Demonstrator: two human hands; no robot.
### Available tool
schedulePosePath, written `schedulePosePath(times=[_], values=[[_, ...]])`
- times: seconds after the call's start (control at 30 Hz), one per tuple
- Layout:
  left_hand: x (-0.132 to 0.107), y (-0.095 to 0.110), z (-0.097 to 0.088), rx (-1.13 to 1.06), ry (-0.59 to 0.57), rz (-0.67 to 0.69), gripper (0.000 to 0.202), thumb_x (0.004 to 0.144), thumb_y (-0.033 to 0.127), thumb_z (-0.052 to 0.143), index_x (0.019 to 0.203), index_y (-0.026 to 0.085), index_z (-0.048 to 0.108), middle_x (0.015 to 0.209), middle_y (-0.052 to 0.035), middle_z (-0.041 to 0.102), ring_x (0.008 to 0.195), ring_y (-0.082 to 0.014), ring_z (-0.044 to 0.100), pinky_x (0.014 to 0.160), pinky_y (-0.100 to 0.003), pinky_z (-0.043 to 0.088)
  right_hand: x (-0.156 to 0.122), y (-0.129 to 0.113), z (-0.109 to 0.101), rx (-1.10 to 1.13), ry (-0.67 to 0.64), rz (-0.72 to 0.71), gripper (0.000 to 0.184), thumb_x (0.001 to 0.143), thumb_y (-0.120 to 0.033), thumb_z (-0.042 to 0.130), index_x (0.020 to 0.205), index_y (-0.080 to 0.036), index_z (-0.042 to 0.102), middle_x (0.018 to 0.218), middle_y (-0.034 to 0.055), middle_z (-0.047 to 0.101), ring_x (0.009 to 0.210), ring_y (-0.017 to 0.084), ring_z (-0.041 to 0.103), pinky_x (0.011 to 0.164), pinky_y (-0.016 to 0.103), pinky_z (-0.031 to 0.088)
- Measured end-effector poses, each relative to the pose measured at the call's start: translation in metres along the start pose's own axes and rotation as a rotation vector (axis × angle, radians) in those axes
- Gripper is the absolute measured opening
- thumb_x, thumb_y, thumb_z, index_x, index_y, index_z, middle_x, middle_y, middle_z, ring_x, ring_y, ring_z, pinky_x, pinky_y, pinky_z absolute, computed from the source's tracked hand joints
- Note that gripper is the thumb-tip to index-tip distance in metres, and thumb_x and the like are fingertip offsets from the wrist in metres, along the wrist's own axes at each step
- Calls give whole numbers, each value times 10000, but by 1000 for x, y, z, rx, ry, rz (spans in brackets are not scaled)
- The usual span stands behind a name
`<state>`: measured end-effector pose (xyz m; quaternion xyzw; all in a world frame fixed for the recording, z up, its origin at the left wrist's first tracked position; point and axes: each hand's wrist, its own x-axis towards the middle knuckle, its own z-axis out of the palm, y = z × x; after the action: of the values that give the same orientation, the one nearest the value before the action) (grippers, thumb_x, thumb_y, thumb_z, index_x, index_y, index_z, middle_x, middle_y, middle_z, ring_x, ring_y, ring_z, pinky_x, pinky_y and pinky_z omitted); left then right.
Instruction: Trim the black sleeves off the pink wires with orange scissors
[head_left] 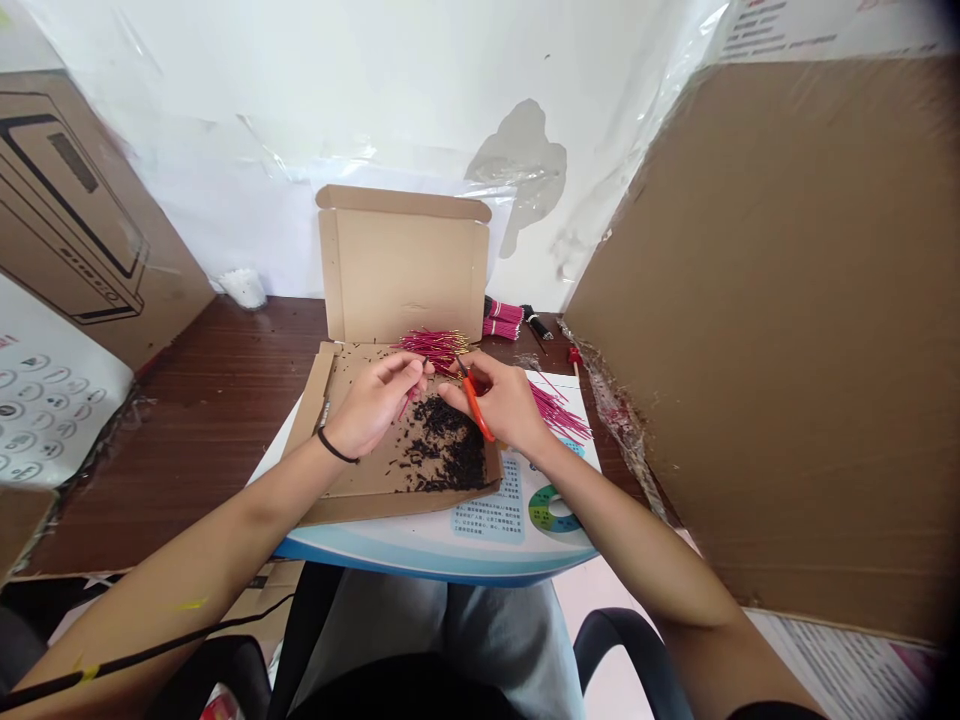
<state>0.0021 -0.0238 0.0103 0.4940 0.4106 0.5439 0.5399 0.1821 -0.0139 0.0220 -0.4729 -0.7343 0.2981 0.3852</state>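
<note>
Dark wooden desk [187,420] is standing against a white wall covered by plastic film, and brown cardboard panels [780,320] are leaning at both sides. An open cardboard box [401,265] is sitting on a printed sheet [517,530]. The left hand [375,400] is pinching a thin pink wire [411,398] between thumb and fingers, and a black wristband [336,445] is circling its wrist. The right hand [502,400] is curling around orange scissors [474,408], just beside the left hand. Pink wires with gold tips [435,350] are lying at the box's fold, a dark heap of scraps [450,445] is lying inside the box, and other pink wires [559,412] are resting on the sheet, right of the box.
</note>
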Motion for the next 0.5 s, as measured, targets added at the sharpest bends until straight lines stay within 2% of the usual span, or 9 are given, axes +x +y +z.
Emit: schedulePosePath(times=[0.2, 0.5], values=[[-1, 0, -1, 40, -37, 18, 271, 814, 435, 677, 814, 164, 668, 613, 11, 524, 594, -105, 472, 589, -259, 402, -2, 0, 3, -252, -41, -44, 326, 748, -466, 699, 938, -201, 704, 603, -32, 560, 571, 114, 435, 593, 238, 324], [-1, -5, -5, 215, -91, 83, 325, 863, 479, 619, 742, 177, 622, 619, 17, 502, 595, -105, 446, 583, -261, 366, -4, -3, 2, -306, -84, -50, 369, 775, -570, 673, 842, -207, 685, 595, -33, 515, 557, 104, 347, 572, 236, 258]])
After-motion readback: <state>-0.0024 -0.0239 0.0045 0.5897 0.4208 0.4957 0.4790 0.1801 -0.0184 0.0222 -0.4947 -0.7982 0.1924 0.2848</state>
